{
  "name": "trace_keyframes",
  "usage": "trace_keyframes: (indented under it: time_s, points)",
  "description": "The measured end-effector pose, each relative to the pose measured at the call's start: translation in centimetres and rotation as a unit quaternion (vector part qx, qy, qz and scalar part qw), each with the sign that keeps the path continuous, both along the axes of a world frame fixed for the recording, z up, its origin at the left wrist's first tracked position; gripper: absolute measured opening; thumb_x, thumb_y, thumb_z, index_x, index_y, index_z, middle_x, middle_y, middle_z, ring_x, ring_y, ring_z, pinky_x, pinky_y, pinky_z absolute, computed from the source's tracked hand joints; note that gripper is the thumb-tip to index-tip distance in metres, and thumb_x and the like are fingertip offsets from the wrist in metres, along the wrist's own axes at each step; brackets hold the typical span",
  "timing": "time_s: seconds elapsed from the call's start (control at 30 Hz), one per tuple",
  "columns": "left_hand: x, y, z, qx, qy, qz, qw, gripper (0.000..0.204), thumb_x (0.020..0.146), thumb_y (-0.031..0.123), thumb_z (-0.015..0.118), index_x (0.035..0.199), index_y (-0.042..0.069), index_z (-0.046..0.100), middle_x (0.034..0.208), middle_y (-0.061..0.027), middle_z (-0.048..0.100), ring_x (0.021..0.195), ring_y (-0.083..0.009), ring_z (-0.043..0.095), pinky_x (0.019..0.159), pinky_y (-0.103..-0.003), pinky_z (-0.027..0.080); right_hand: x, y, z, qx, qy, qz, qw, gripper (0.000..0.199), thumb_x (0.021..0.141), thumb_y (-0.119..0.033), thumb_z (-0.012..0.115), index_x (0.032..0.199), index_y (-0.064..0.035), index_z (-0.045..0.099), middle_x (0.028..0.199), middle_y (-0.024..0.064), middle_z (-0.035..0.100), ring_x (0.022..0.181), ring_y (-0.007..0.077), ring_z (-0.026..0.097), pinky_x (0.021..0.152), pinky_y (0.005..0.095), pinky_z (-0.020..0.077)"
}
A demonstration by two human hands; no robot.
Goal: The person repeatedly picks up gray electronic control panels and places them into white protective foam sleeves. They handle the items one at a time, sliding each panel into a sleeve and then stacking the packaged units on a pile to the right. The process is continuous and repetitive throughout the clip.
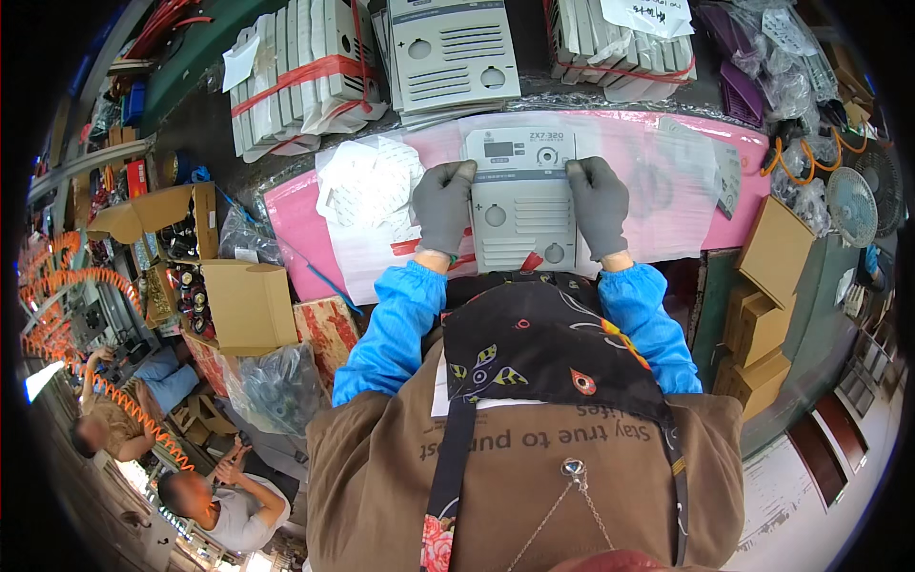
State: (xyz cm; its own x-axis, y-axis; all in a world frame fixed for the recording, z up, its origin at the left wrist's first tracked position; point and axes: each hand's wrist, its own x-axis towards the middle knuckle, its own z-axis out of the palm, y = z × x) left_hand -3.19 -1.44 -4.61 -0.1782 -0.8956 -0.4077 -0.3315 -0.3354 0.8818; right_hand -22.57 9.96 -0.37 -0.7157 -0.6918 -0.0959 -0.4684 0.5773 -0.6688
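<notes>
A pale grey front panel (523,214) with vent slots, round cut-outs and a dark display window lies in front of me on the pink sheet. My left hand (444,205), in a grey glove, grips the panel's left edge with the thumb on top. On the opposite edge my right hand (599,204), gloved alike, is closed with its thumb on the face. The fingers under the panel are hidden. Beside my left hand lies a pile of white backing papers (370,181). Just beyond, a stack of similar panels (453,57) stands on the bench.
Bundles of panels tied with red tape stand at the back left (303,81) and back right (624,48). The pink sheet (742,153) covers the bench. An open cardboard box (250,305) is at left, more cartons (762,324) at right. Two people sit at lower left.
</notes>
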Motion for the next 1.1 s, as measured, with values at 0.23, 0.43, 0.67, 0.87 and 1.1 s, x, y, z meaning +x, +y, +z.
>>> trace_keyframes:
  time_s: [0.23,0.43,0.67,0.87,1.1]
  points:
    - [-0.2,-0.1,0.1,0.007,-0.005,0.01,1.0,0.029,0.088,0.023,0.074,0.096,-0.005,0.071,0.081,-0.0065,0.069,0.068,-0.0108,0.061,0.064,-0.025,0.052,-0.2,0.0,-0.5,-0.001,0.003,0.001,1.0,0.027,0.09,-0.029,0.064,0.087,-0.0018,0.065,0.078,0.0167,0.066,0.07,0.0333,0.064,0.064,0.0411,0.0476]
    - [-0.3,-0.1,0.7,0.021,-0.009,0.012,1.0,0.03,0.088,0.024,0.074,0.096,-0.005,0.071,0.081,-0.0066,0.069,0.069,-0.011,0.062,0.064,-0.025,0.052,0.0,0.0,-0.5,-0.001,-0.002,-0.005,1.0,0.025,0.09,-0.028,0.064,0.086,-0.0028,0.065,0.077,0.0153,0.066,0.069,0.0331,0.063,0.064,0.0416,0.0473]
    - [-0.1,-0.1,-0.2,0.004,-0.008,0.015,1.0,0.031,0.087,0.024,0.074,0.097,-0.005,0.071,0.08,-0.0071,0.069,0.069,-0.0113,0.062,0.065,-0.025,0.053,0.1,-0.2,-0.2,-0.008,0.001,-0.006,1.0,0.023,0.09,-0.027,0.064,0.085,-0.0048,0.065,0.076,0.0148,0.065,0.069,0.0343,0.063,0.063,0.0424,0.0476]
    - [-0.3,-0.1,0.1,0.019,-0.003,0.023,1.0,0.031,0.087,0.024,0.074,0.097,-0.006,0.072,0.081,-0.0077,0.07,0.069,-0.0118,0.063,0.065,-0.026,0.053,0.1,-0.3,-0.1,-0.006,-0.008,-0.009,1.0,0.024,0.09,-0.027,0.064,0.084,-0.0044,0.064,0.076,0.0151,0.065,0.069,0.0342,0.063,0.063,0.042,0.0474]
    - [-0.2,-0.1,0.5,0.031,-0.012,0.027,0.999,0.036,0.083,0.029,0.078,0.096,-0.004,0.072,0.083,-0.0106,0.072,0.071,-0.0151,0.064,0.068,-0.03,0.052,0.1,-0.2,-0.5,-0.005,0.003,-0.004,1.0,0.025,0.089,-0.027,0.065,0.086,-0.0023,0.065,0.075,0.0149,0.066,0.067,0.0303,0.064,0.063,0.0395,0.0476]
